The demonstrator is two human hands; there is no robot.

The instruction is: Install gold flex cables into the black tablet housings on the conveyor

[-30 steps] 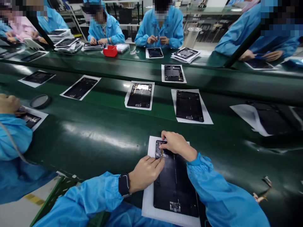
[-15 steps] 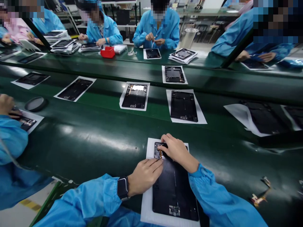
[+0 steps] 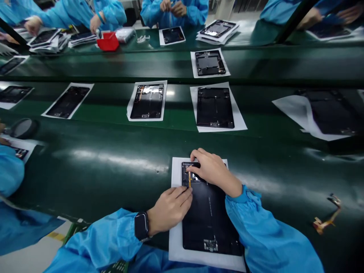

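Observation:
A black tablet housing (image 3: 210, 216) lies on a white sheet (image 3: 175, 242) in front of me, its inner side up. An orange flex cable (image 3: 190, 179) runs upright along its upper left part. My left hand (image 3: 172, 208) has its fingertips pressed together at the cable's lower end. My right hand (image 3: 212, 168) comes from the right, its thumb on the cable's upper end and its other fingers bent over the housing's top edge. The exact contact under both hands' fingertips is hidden.
Loose flex cable pieces (image 3: 327, 218) lie on the green bench (image 3: 113, 182) at right. Beyond run several tablet housings on white sheets (image 3: 240, 117). A round dark dish (image 3: 23, 129) is at left, beside a co-worker's sleeve (image 3: 11, 170). Across stand a red bin (image 3: 108, 41) and co-workers.
The view has tilted down, so the far bench sits higher in the picture. Both my hands stay at the flex cable, more of which now shows. A co-worker's hand at far left now reaches over a stack.

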